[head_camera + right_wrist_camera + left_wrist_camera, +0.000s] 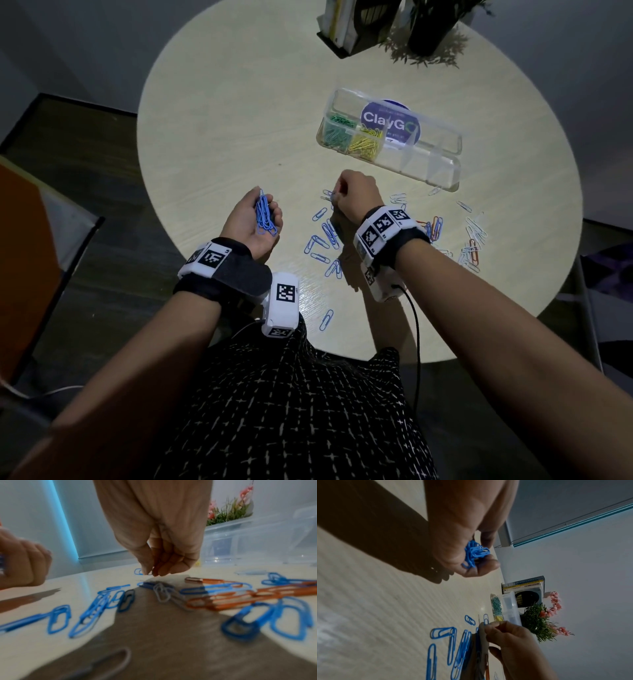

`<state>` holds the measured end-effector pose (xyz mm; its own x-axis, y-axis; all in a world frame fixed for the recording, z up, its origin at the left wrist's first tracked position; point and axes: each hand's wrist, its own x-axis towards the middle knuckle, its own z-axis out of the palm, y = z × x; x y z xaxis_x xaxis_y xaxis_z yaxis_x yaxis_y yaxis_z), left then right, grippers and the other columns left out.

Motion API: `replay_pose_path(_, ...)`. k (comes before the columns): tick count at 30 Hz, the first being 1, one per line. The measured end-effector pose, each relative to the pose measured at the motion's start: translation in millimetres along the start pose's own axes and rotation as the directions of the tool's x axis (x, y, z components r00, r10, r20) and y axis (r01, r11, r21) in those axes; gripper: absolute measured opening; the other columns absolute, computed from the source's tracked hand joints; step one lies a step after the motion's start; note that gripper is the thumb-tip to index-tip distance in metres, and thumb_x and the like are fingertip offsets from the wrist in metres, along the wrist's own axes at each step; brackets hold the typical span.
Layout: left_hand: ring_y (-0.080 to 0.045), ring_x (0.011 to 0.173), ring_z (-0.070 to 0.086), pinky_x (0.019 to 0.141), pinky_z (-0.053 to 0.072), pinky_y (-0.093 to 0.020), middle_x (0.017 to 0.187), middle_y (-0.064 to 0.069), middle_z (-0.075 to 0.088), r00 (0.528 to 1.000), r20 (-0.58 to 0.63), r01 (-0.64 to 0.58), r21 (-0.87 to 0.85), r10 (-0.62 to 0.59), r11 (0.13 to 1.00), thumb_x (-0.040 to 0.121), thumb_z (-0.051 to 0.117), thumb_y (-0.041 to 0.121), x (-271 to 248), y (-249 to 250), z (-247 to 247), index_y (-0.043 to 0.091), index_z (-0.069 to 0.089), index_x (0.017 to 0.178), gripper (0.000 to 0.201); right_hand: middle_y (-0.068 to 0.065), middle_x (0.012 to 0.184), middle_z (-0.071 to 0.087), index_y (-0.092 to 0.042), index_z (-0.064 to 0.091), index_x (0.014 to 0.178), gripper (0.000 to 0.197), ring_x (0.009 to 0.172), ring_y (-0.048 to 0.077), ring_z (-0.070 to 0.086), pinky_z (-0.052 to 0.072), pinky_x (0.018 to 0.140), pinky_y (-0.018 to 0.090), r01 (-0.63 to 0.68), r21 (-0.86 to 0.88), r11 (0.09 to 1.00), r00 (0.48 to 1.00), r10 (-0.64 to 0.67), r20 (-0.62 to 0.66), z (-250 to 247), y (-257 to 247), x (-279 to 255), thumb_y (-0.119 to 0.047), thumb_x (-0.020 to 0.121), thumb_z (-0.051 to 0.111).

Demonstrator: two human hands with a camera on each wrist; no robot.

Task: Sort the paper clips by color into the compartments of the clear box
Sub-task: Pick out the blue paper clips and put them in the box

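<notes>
My left hand (251, 224) lies palm up over the table's near left and cups a bundle of blue paper clips (265, 214), also seen in the left wrist view (475, 553). My right hand (356, 195) hovers just above the table with its fingers curled. Thumb and forefinger (145, 569) pinch one blue clip (139, 571). Loose blue clips (322, 240), orange clips (435, 226) and white clips (474, 233) lie scattered around it. The clear box (442, 164) stands open beyond, with green clips (337, 130) and yellow clips (364, 145) in its two left compartments.
The round wooden table (222, 120) carries a black book holder (346, 31) and a potted plant (428, 31) at the back. One blue clip (326, 320) lies near the front edge. An orange chair (24, 257) stands at the left.
</notes>
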<state>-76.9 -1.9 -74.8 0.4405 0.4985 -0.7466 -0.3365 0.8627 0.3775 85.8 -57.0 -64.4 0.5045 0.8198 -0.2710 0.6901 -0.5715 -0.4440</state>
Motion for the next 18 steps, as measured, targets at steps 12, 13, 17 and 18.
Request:
replay_pose_path(12,-0.008,0.037,0.056,0.042,0.042,-0.009,0.061,0.0,0.052,1.0,-0.001,-0.027,-0.045,0.027,0.999,0.102,0.036,0.033,0.2,0.3,5.4,0.01,0.048,0.072,0.039,0.019,0.12,0.057,-0.001,0.063,0.109,0.023,0.115,0.036,0.051,0.043,0.091,0.037,0.258,-0.275,0.926,0.951,-0.193,0.243,5.4,-4.4,-16.6,-0.005,0.089,0.053)
replay_pose_path(13,-0.009,0.042,0.056,0.043,0.043,-0.01,0.067,0.0,0.049,1.0,-0.004,-0.029,-0.043,0.029,0.999,0.102,0.035,0.033,-0.5,0.3,6.0,0.01,0.048,0.072,0.039,0.02,0.12,0.056,0.0,0.062,0.109,0.023,0.114,0.036,0.051,0.043,0.091,0.038,0.259,-0.286,0.923,0.951,-0.191,0.244,5.4,-5.3,-18.1,-0.005,0.089,0.052)
replay_pose_path(17,-0.011,0.064,0.05,0.045,0.045,-0.011,0.072,-0.002,0.047,0.999,-0.017,-0.031,-0.049,0.03,0.998,0.102,0.034,0.033,-3.0,0.4,7.9,0.01,0.047,0.073,0.04,0.021,0.11,0.063,-0.001,0.062,0.098,0.016,0.108,0.036,0.054,0.045,0.084,0.036,0.18,-0.207,0.962,0.972,-0.141,0.19,5.8,-8.7,-22.5,-0.003,0.086,0.053)
replay_pose_path(18,-0.011,0.065,0.05,0.047,0.046,-0.012,0.073,-0.003,0.047,0.999,-0.025,-0.034,-0.051,0.032,0.998,0.102,0.034,0.033,-3.1,0.4,8.0,0.01,0.047,0.073,0.039,0.019,0.103,0.065,-0.005,0.062,0.089,0.011,0.104,0.035,0.055,0.045,0.081,0.035,0.14,-0.134,0.981,0.982,-0.12,0.147,4.4,-10.4,-22.6,-0.002,0.084,0.053)
